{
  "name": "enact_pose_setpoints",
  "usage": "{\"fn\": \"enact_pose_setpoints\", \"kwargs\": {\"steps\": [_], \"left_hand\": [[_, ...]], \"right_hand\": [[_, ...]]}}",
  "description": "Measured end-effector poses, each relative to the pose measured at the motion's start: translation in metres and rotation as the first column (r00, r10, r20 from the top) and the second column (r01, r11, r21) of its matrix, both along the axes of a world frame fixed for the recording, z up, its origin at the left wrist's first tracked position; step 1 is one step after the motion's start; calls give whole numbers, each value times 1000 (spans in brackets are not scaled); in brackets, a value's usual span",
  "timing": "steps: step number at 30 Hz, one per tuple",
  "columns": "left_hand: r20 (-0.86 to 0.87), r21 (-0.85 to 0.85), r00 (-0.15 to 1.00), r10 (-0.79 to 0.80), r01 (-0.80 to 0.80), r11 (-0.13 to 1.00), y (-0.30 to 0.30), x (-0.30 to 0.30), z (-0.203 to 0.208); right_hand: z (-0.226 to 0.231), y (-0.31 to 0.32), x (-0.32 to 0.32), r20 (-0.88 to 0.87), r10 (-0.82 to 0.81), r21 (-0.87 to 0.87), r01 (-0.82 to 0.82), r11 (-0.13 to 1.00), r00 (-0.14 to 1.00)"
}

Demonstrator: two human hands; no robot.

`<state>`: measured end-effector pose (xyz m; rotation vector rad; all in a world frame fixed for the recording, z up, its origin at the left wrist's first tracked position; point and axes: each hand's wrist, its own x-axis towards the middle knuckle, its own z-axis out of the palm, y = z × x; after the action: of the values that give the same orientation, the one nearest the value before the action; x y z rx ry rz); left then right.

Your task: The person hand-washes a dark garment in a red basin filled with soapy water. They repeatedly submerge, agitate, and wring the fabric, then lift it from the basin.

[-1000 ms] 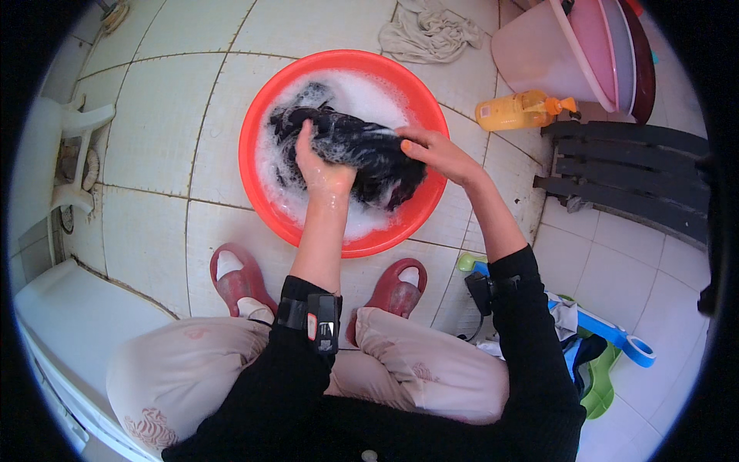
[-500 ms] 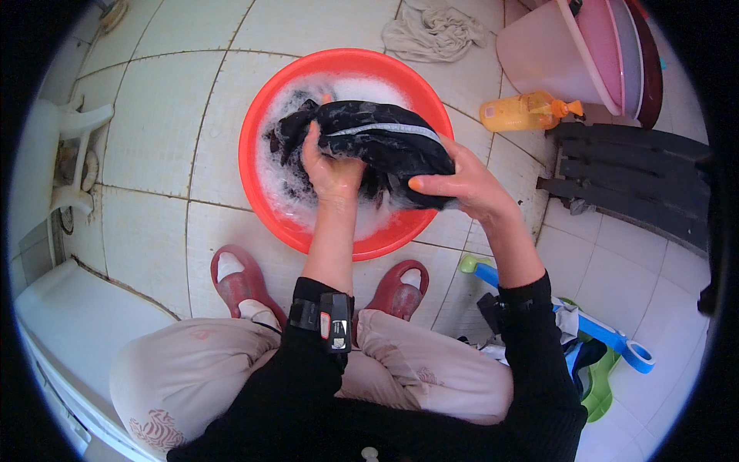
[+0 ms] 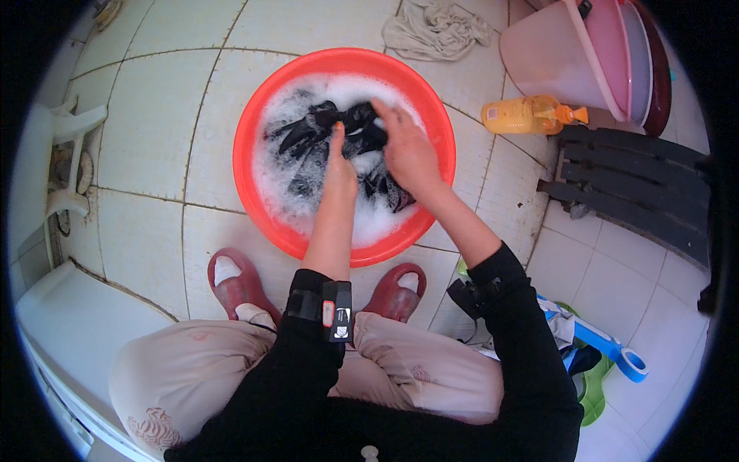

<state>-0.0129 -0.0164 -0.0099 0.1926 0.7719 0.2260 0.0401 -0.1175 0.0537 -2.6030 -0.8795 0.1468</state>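
Note:
A round red basin (image 3: 245,181) full of white suds stands on the tiled floor in front of me. Wet black cloth (image 3: 304,138), seemingly a garment, lies bunched in the foam. My left hand (image 3: 339,173) is closed on the cloth near the middle of the basin, thumb pointing up and away, its other fingers mostly hidden. Over the right half of the basin, my right hand (image 3: 410,150) grips the same cloth from the other side. A short black stretch of it spans between the two hands, just above the suds.
A wrung grey-white cloth (image 3: 435,31) lies beyond the basin. To the right are an orange pump bottle (image 3: 522,115) on its side, stacked pink tubs (image 3: 543,58), a dark slatted stool (image 3: 631,185) and a blue-and-green plastic item (image 3: 596,339). A white chair (image 3: 73,123) stands left.
Both hands have lowered the black cloth from above the basin into the suds. My right hand has moved left and away from me, closer to the left; the cloth's pale stripe no longer shows.

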Motion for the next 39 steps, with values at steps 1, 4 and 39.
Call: {"fn": "enact_pose_setpoints", "kwargs": {"steps": [1,4,39], "left_hand": [[-48,17,999,-14,15,1000,-1,2,-4],[-191,121,978,-84,108,987,-4,4,-10],[-40,-68,994,104,-107,992,10,13,15]], "right_hand": [[-5,7,-3,-23,9,-72,-11,997,1000],[-17,26,4,-219,18,-392,-105,914,976],[-10,35,23,-176,-112,296,161,942,978]]}}
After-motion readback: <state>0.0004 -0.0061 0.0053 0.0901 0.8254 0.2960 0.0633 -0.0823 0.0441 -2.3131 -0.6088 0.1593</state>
